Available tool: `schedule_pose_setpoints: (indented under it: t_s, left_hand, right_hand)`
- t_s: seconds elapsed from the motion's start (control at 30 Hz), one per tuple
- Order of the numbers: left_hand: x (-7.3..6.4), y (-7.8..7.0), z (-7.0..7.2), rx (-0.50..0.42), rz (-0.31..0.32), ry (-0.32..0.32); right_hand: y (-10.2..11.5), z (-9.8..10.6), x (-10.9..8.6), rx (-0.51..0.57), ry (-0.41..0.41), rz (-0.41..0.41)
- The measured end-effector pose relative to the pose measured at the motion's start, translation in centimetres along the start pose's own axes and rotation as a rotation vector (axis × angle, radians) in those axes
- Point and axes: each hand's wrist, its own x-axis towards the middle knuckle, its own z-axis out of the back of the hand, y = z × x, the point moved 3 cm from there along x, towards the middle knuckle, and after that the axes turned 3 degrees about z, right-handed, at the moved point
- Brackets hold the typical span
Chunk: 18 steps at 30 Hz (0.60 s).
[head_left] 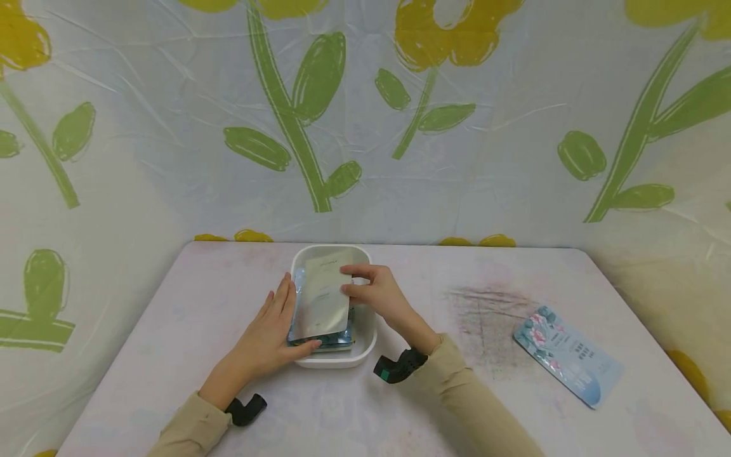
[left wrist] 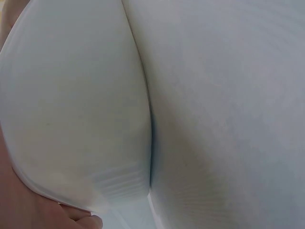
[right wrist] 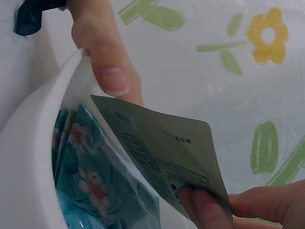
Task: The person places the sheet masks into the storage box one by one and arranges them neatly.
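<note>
A white plastic tub (head_left: 368,339) holds several sheet mask packets, with blue-green floral fronts (right wrist: 93,186). My right hand (head_left: 379,295) pinches the right edge of a pale silver packet (head_left: 325,298), fingers above and thumb below. In the right wrist view, this packet (right wrist: 162,148) tilts up out of the tub with printed text showing. My left hand (head_left: 271,333) lies against the tub's left side, fingers straight, with the thumb (right wrist: 114,78) reaching over its near rim. The left wrist view shows mostly the tub's outer wall (left wrist: 76,105).
Another blue floral sheet mask packet (head_left: 568,355) lies flat on the right side of the table (head_left: 434,412). Dark smudges (head_left: 485,324) mark the tabletop between it and the tub. A flower-print sheet (head_left: 485,158) hangs behind the table.
</note>
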Motion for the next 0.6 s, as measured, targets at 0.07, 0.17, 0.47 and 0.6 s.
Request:
schedule_pose_setpoints:
  t_s: [0.07,0.17,0.47,0.6]
  left_hand:
    - [0.0,0.0,0.0,-0.004,0.006,0.005]
    - [-0.1,0.0,0.0,-0.009,0.003,0.004]
    - [-0.3,-0.3,0.1,0.000,-0.031,-0.040]
    - [-0.2,-0.3,0.1,-0.006,-0.023,-0.026]
  right_hand:
    - [-0.3,-0.4,0.2,-0.025,0.017,0.012]
    - [-0.5,-1.1,0.4,-0.064,0.030,0.027]
    - [-1.0,-1.8,0.4,-0.234,0.041,-0.063]
    - [-1.4,-1.8,0.2,-0.333,0.033,-0.043]
